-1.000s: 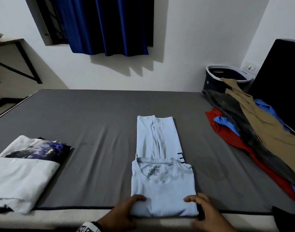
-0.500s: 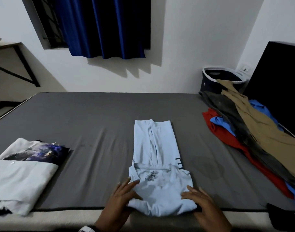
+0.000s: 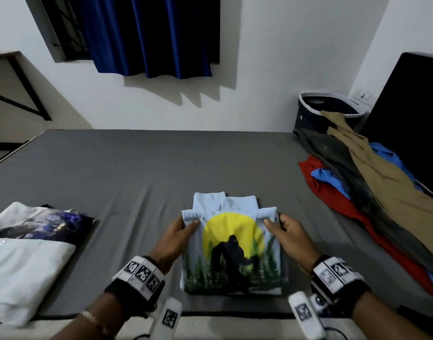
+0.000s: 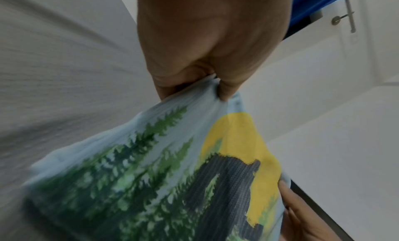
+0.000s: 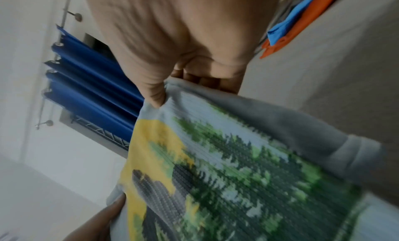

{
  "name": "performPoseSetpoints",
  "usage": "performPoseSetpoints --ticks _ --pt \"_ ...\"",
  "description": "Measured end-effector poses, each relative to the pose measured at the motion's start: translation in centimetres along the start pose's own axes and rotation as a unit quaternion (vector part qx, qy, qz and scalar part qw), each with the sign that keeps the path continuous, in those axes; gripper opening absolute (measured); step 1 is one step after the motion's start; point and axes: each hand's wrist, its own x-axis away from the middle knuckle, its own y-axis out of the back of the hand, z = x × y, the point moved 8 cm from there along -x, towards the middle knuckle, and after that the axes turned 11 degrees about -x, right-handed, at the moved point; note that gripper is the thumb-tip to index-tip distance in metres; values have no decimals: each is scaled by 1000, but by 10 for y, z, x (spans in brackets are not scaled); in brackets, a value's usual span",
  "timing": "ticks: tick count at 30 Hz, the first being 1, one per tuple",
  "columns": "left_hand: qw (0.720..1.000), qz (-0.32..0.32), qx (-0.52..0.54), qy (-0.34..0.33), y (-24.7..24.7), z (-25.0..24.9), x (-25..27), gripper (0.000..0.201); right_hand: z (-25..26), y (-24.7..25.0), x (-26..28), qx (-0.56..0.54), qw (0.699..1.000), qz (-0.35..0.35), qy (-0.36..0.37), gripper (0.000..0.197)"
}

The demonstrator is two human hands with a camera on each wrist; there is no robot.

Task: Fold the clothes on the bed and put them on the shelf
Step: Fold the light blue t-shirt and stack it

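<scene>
Both hands pinch folded tee

Tee (image 3: 231, 251) light blue, print up: yellow sun, dark figure, green trees. Sits mid bed (image 3: 141, 173), near front edge, top flap folded over a lower layer that sticks out at the far end. White folded shirt (image 3: 26, 261) lies at left, well apart. Clothes pile (image 3: 372, 190) at right, basket (image 3: 326, 106) behind it. Blue curtain (image 3: 149, 33) on far wall. Left hand (image 3: 177, 235) pinches the flap's far left corner, thumb on top. Right hand (image 3: 290, 233) pinches the far right corner likewise. Wrist views blurred, cloth clamped between thumb and fingers.
</scene>
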Motion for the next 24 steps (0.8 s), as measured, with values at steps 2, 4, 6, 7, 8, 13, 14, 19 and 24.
performPoseSetpoints --ticks 2,4,6,7,8,13,14,19,24 --pt "1000 -8 -4 21 -1 12 -35 21 -19 -4 -34 19 1000 -4 -16 18" --pt "998 -16 -18 49 -1 26 -65 15 -44 -5 -65 37 998 -7 -48 24" --pt "997 -12 -33 71 -4 42 -91 12 -67 -4 -87 52 995 -9 -83 32" --pt "996 -3 -45 75 -6 49 -101 13 -78 -4 -93 61 993 -12 -101 35" --pt "995 3 -61 79 -7 56 -109 14 -89 -4 -99 67 990 -14 -121 36" --pt "993 22 -14 114 -11 78 -118 19 -105 -8 -96 21 982 13 -185 18" --pt "993 34 -8 117 -11 79 -116 30 -103 -9 -92 15 982 18 -185 14" --pt "984 51 -83 148 -6 84 -91 45 -112 -3 -66 28 980 16 -198 8" --pt "984 44 -103 137 -8 83 -88 40 -122 4 -45 -9 975 -46 -216 13"
